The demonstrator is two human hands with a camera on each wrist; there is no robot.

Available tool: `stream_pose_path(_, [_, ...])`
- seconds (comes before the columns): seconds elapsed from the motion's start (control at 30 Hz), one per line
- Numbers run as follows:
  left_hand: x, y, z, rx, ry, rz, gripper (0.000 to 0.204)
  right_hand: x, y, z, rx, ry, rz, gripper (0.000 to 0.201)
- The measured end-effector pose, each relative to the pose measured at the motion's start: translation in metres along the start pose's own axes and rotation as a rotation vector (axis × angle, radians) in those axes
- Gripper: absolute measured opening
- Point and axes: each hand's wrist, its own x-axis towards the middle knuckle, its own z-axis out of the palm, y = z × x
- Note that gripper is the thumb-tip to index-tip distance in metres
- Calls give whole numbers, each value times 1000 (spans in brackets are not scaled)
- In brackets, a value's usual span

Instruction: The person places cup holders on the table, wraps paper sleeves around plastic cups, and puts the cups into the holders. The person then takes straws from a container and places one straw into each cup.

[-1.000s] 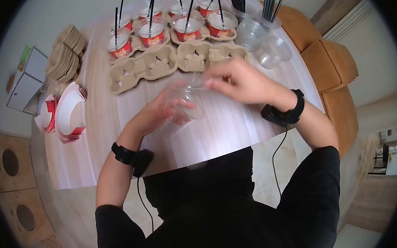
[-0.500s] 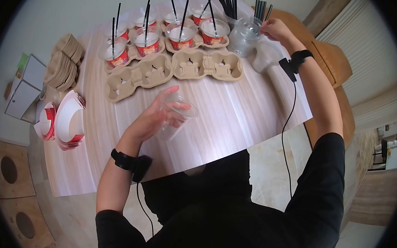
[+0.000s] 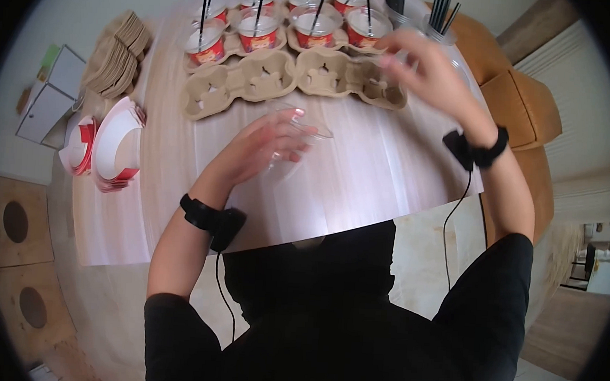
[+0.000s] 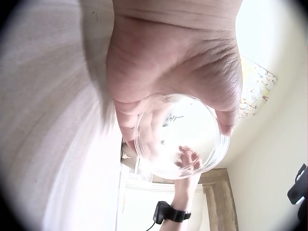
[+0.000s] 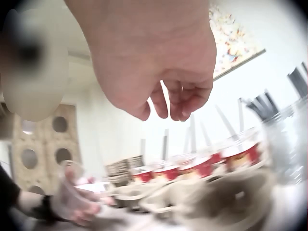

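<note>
We have the left grip (image 3: pixel 264 145) curled round a clear plastic cup (image 4: pixel 187 137) above the bench (image 3: pixel 369 173), right grip (image 3: pixel 427 74) loosely bent with nothing visible in it, so let's squeeze lightly, sparing the thin wall.

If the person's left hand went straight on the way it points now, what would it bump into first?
The left hand, clear cup in its grip, would probably meet the front cardboard carriers; its height is unclear, so it might pass above them.
</note>
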Motion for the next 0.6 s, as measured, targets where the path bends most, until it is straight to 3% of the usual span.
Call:
stream_pose_path(0.07, [-1,-3,-1,-14,-29,-2,80,-17,-36,27,68,-38,-367,25])
stream_pose_path(0.13, [1,-2,-1,-26,-79,-4,80,-30,-57,46,175,-156,-423,23])
stream_pose_path(0.27, [0,0,2,-52,-196,-115,75,-48,-43,59,145,-302,-444,16])
stream_pose_path(0.33, [0,0,2,-38,-271,-143,70,-55,-38,43,139,-206,-374,13])
stream_pose_path(0.37, [0,0,2,10,-226,-116,69,-60,-36,31,122,-203,-352,13])
stream_pose_path(0.5, [0,4,7,76,-83,-42,68,-80,-5,-18,-185,321,-75,11])
stream_pose_path(0.57, [0,1,0,69,-74,-24,62,-86,17,-41,-328,486,49,9])
stream_pose_path(0.6, [0,-1,-2,63,-66,-9,57,-88,31,-52,-438,547,18,9])
